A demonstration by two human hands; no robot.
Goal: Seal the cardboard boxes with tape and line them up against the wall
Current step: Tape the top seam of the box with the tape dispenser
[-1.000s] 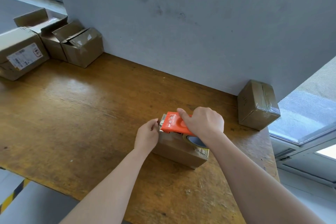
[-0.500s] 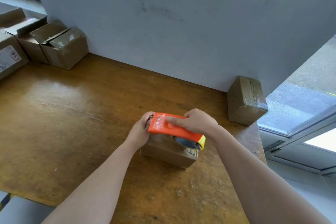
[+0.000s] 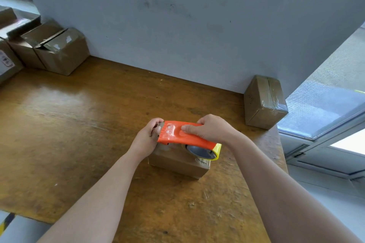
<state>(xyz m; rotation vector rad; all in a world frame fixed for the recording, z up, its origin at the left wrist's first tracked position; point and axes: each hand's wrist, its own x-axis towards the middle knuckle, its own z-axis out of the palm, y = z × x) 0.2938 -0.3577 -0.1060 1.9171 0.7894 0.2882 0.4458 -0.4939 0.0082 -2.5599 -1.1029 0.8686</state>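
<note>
A small cardboard box (image 3: 177, 162) sits on the wooden table (image 3: 79, 124) near its front right part. My right hand (image 3: 213, 129) grips an orange tape dispenser (image 3: 177, 134) lying over the box top, its tape roll (image 3: 201, 152) at the near right end. My left hand (image 3: 147, 137) is curled at the dispenser's left end and the box's left edge; what its fingertips hold is hidden. A taped box (image 3: 263, 102) stands against the grey wall (image 3: 197, 25) at the right.
Several cardboard boxes (image 3: 57, 51) with loose flaps cluster at the table's far left by the wall. The table's right edge drops off beside a window frame (image 3: 325, 130). Bare wood lies between the left boxes and my hands.
The dispenser has shifted left along the box top, and my left hand has closed in at its left end. The view has swung slightly right.
</note>
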